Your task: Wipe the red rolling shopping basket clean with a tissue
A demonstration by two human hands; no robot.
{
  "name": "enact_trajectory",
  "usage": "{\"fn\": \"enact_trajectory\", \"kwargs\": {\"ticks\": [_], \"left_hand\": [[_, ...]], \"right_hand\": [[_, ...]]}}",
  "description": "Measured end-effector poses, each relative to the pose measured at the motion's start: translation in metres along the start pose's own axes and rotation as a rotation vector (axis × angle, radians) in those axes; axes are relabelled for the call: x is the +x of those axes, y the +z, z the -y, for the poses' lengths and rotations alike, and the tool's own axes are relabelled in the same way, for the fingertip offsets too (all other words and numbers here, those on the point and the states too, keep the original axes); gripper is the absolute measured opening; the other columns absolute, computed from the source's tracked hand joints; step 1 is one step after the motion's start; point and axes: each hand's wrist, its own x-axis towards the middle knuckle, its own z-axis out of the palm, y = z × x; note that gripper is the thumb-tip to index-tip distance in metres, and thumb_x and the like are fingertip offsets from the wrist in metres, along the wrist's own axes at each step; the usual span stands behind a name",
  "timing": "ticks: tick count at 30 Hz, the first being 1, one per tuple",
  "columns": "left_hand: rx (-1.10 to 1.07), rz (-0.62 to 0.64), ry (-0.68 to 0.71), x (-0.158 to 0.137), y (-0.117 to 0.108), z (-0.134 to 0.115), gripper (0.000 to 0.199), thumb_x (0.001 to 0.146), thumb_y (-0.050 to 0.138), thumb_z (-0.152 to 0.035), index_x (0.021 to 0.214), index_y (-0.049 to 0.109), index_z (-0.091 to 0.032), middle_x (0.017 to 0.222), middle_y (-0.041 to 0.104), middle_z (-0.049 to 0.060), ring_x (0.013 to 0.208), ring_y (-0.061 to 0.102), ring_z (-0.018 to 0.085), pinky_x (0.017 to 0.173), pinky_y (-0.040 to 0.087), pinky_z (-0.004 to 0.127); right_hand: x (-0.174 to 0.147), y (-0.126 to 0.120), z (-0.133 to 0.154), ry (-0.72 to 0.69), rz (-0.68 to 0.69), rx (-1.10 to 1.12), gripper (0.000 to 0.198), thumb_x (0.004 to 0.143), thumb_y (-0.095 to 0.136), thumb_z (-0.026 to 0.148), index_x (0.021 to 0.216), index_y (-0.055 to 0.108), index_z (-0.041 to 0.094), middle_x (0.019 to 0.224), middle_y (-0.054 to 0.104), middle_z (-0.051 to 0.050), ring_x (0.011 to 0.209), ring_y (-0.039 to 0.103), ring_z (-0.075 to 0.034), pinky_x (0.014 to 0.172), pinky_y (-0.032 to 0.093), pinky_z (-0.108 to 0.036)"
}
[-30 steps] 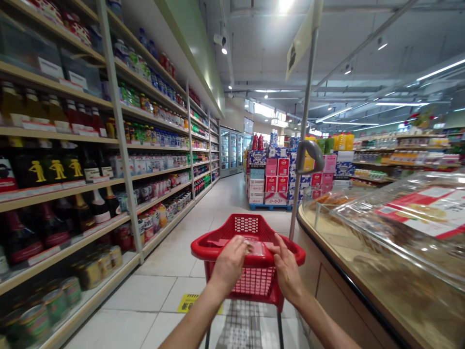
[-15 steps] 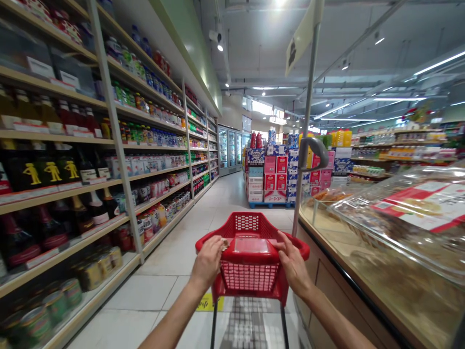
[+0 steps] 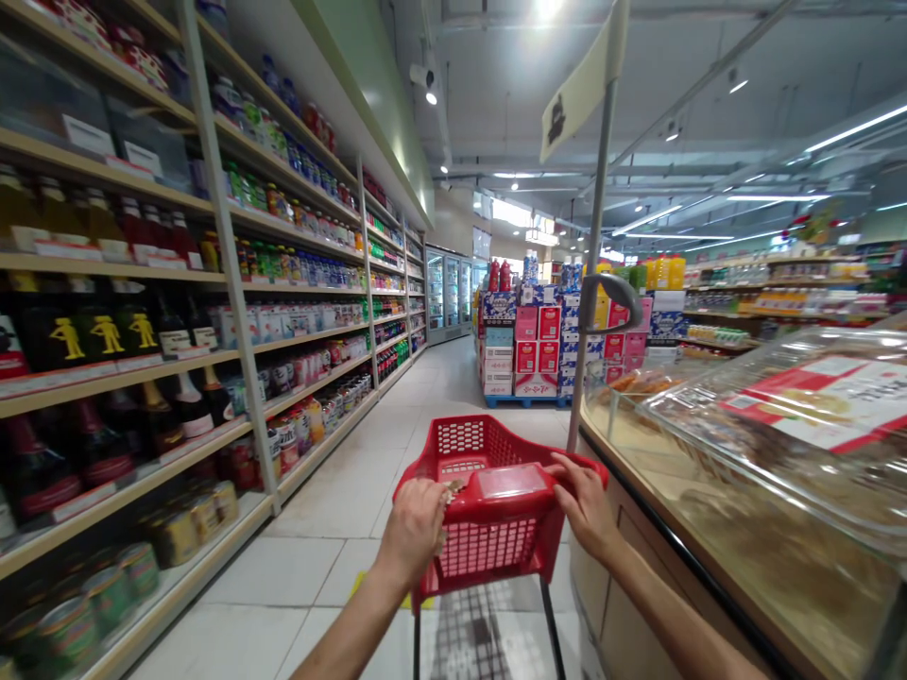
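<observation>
In front of me stands a red plastic shopping cart with a grid basket, seen from its handle end. The handlebar carries a pale clear-covered panel in its middle. My left hand is wrapped round the bar's left part, and a crumpled light brown scrap, perhaps paper, shows between hand and bar. On the right side my right hand is curled over the bar, its fingers lying across the top. Inside the basket I make out only its red bottom and walls.
Shelves of bottles and cans line the left side. A glass-sided counter with clear food boxes runs close on the right, a metal pole at its corner. Stacked drink cartons stand ahead, with glass-door coolers beyond.
The cart has turned, its front end swinging left and its handle shifting slightly right. Both hands have moved rightward with the bar, still holding it.
</observation>
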Motion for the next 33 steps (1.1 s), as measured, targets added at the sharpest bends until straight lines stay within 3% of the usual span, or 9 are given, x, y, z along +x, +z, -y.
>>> {"fn": "enact_trajectory", "kwargs": {"ticks": [4,7,10,16,19,22,26,28,33], "left_hand": [[-0.007,-0.150,0.128,-0.001,0.005,-0.063,0.023,0.079,0.035,-0.010,0.090,0.055,-0.015,0.081,0.060,0.006,0.077,0.056,0.015,0.076,0.048,0.036],[-0.035,-0.206,0.263,-0.006,0.005,-0.088,0.025,0.078,0.037,-0.009,0.095,0.054,-0.015,0.095,0.061,0.008,0.092,0.055,0.017,0.082,0.047,0.036],[-0.148,-0.170,0.273,-0.015,0.006,-0.081,0.026,0.079,0.037,-0.012,0.098,0.053,-0.016,0.099,0.061,0.008,0.097,0.054,0.016,0.085,0.046,0.036],[-0.310,-0.161,-0.055,-0.021,0.032,-0.064,0.027,0.082,0.033,-0.014,0.100,0.053,-0.015,0.097,0.063,0.008,0.094,0.057,0.014,0.082,0.050,0.032],[-0.340,-0.138,0.089,-0.015,0.049,-0.079,0.028,0.081,0.035,-0.014,0.104,0.051,-0.014,0.103,0.060,0.010,0.102,0.052,0.016,0.089,0.046,0.036],[-0.284,-0.123,0.189,-0.023,0.061,-0.068,0.031,0.080,0.036,-0.014,0.108,0.050,-0.012,0.106,0.059,0.011,0.104,0.051,0.018,0.090,0.044,0.040],[-0.188,-0.132,-0.001,-0.044,0.076,-0.031,0.031,0.083,0.033,-0.016,0.107,0.052,-0.016,0.099,0.062,0.009,0.096,0.056,0.018,0.085,0.048,0.041],[-0.217,-0.119,-0.044,-0.043,0.084,-0.037,0.031,0.083,0.033,-0.017,0.109,0.050,-0.016,0.103,0.061,0.009,0.100,0.054,0.018,0.087,0.047,0.040],[-0.236,-0.103,0.164,-0.029,0.092,-0.070,0.036,0.081,0.033,-0.012,0.115,0.045,-0.013,0.113,0.056,0.011,0.111,0.046,0.017,0.093,0.042,0.040]], "right_hand": [[0.017,-0.009,-0.001,0.082,0.048,-0.100,0.037,0.082,0.033,0.036,0.108,0.053,0.019,0.102,0.062,-0.007,0.102,0.052,-0.025,0.093,0.026,-0.053],[0.008,-0.010,0.027,-0.011,0.085,-0.058,0.035,0.084,0.031,0.035,0.107,0.055,0.022,0.113,0.057,-0.007,0.111,0.045,-0.024,0.096,0.023,-0.052],[-0.011,-0.011,0.046,-0.089,0.173,0.023,0.032,0.086,0.030,0.032,0.097,0.059,0.026,0.107,0.060,-0.003,0.111,0.046,-0.021,0.099,0.019,-0.050],[-0.021,-0.016,0.042,0.022,0.200,0.084,0.040,0.087,0.022,0.034,0.098,0.059,0.026,0.109,0.059,-0.003,0.114,0.043,-0.023,0.097,0.020,-0.055],[-0.028,-0.016,0.045,0.005,0.155,0.056,0.037,0.087,0.025,0.034,0.109,0.054,0.027,0.112,0.058,-0.005,0.113,0.044,-0.023,0.097,0.023,-0.054],[-0.037,-0.018,0.041,-0.041,0.121,-0.031,0.029,0.085,0.034,0.032,0.098,0.059,0.025,0.101,0.062,-0.004,0.108,0.048,-0.023,0.095,0.029,-0.050],[-0.034,-0.020,0.023,-0.028,0.043,-0.052,0.028,0.084,0.034,0.030,0.094,0.059,0.021,0.099,0.062,-0.006,0.104,0.050,-0.022,0.091,0.037,-0.043],[-0.030,-0.020,0.013,0.001,-0.010,-0.046,0.031,0.085,0.033,0.030,0.099,0.058,0.020,0.101,0.061,-0.007,0.103,0.050,-0.021,0.089,0.040,-0.041],[-0.025,-0.023,0.000,-0.040,0.045,-0.131,0.029,0.082,0.038,0.030,0.102,0.057,0.019,0.102,0.061,-0.007,0.101,0.052,-0.021,0.088,0.041,-0.041]]}}
